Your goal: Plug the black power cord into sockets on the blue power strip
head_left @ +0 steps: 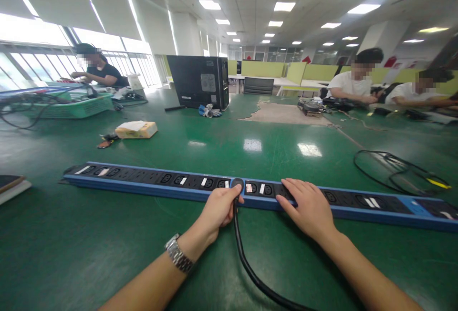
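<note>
Green matting covers the wide worktable (107,249) in this open office, and I use the long blue-edged black power strip with its row of sockets (150,180) as my landmark, lying flat across the table from left to right. My left hand (219,207), with a silver metal wristwatch (178,253) on its wrist, is closed around a black round plug (237,184) seated in a socket near the strip's middle; the thumb and fingers pinch the plug where its thick black cable (250,268) leaves it and curves back toward me, on the near side of the strip. My right hand (310,207) grips nothing: it lies palm down with fingers spread flat on top of the strip, just to the right of the plug, touching the strip's face. Beyond the strip to the left sits a pale yellow tissue pack (136,129), and farther behind it a light green plastic basket (77,107) holding dark cables. Straight behind the strip stands a black computer tower case (199,82). Behind the strip's right end lies a loose loop of thin black wire (397,170). Three other people sit at the far edges of the table, one beyond the basket, two at far right.
</note>
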`<state>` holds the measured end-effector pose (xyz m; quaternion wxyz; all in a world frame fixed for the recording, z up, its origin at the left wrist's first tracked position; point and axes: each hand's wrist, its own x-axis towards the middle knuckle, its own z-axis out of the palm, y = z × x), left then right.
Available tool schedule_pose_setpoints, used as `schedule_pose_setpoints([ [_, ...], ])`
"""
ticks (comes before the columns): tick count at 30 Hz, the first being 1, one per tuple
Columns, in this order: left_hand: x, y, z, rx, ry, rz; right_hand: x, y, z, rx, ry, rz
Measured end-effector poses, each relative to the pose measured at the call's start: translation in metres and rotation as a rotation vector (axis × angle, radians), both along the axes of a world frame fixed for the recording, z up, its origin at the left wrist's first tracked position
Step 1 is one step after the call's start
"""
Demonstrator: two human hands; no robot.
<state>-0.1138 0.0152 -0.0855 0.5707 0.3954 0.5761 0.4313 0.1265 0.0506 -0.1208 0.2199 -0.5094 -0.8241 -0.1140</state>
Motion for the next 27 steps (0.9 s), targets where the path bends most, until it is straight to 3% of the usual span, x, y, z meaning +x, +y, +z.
schedule_pose_setpoints([
  [8,0.004,-0.002,-0.009,0.037,-0.052,0.095,0.001,0.000,-0.003,0.013,0.130,-0.001],
  [14,0.019,-0.011,0.008,0.227,-0.103,0.108,0.001,-0.001,0.005,-0.066,0.452,0.003],
  [19,0.056,-0.006,0.005,0.115,-0.138,-0.082,-0.001,-0.005,0.017,-0.154,0.905,0.024],
  [23,0.085,0.002,-0.007,0.072,-0.162,-0.255,-0.003,-0.010,0.023,-0.244,0.956,0.090],
  [27,0.100,0.007,-0.009,0.042,-0.131,-0.307,-0.002,-0.008,0.027,-0.384,0.910,0.129],
])
